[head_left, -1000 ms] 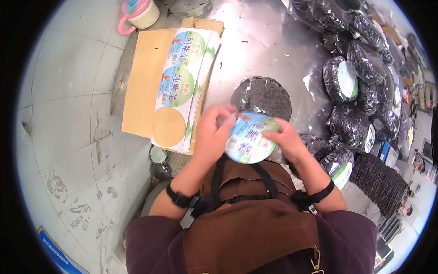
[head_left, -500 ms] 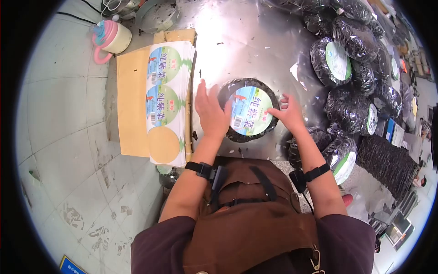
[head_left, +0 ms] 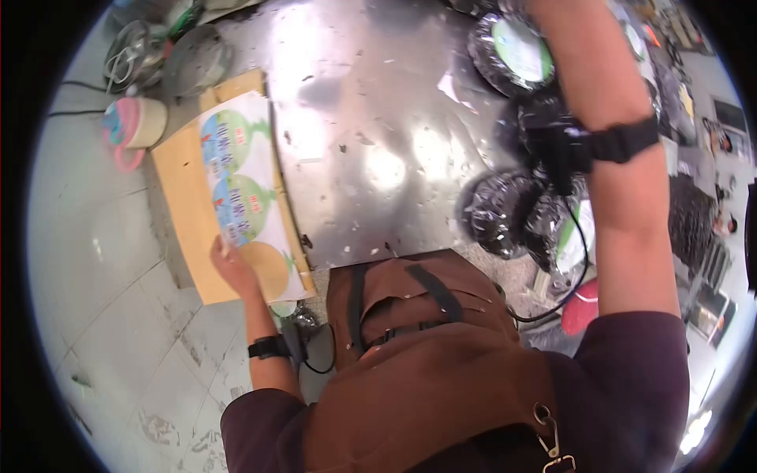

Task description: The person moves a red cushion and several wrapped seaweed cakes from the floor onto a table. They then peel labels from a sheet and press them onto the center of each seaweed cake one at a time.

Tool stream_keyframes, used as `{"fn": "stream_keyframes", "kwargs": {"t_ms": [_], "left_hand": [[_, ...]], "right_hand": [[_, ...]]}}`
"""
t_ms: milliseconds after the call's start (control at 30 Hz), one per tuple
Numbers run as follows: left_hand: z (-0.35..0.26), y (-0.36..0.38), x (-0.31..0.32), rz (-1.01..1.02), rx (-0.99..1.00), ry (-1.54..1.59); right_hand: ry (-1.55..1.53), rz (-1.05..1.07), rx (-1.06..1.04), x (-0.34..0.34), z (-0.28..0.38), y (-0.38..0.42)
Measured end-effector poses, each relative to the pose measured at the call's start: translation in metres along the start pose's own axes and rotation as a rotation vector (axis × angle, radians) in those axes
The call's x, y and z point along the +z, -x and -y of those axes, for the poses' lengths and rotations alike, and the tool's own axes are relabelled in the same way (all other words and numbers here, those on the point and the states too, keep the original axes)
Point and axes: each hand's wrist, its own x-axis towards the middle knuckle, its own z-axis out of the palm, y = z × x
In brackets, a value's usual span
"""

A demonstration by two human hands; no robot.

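At the left, my left hand (head_left: 234, 268) is closed, its fingertips pinched at the lower edge of a round printed label (head_left: 239, 207). This label lies on the stacked label sheets (head_left: 278, 272), below another printed one (head_left: 225, 142) and above a bare tan circle (head_left: 265, 268). My right forearm (head_left: 595, 71) reaches up past the top edge at the right, and the hand itself is out of sight. Under and beside that arm lie dark round packs in clear wrap (head_left: 502, 213), one with a green-and-white label (head_left: 522, 49).
The metal table (head_left: 355, 205) spans the middle, with small dark scraps on it. A pink-and-cream cup (head_left: 144, 124) and a round metal pan (head_left: 197, 61) stand at the upper left. A black cable hangs from the right wrist strap. Distant people are at the far right.
The labelled pack between my hands is gone from the table's middle. My left hand has moved left onto the label sheets; my right arm has swung up and right. The view has shifted.
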Motion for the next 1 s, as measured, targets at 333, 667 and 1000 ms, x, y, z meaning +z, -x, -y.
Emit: {"fn": "stream_keyframes", "kwargs": {"t_ms": [333, 667, 1000], "left_hand": [[-0.112, 0.006, 0.057, 0.232, 0.247, 0.037], [-0.185, 0.077, 0.168, 0.688, -0.006, 0.411], [-0.156, -0.008, 0.089, 0.528, -0.495, 0.716]], "right_hand": [[0.178, -1.122, 0.796, -0.145, -0.131, 0.456], [-0.45, -0.693, 0.622, -0.007, -0.199, 0.328], [0.258, -0.652, 0.288, -0.019, -0.153, 0.212]]}}
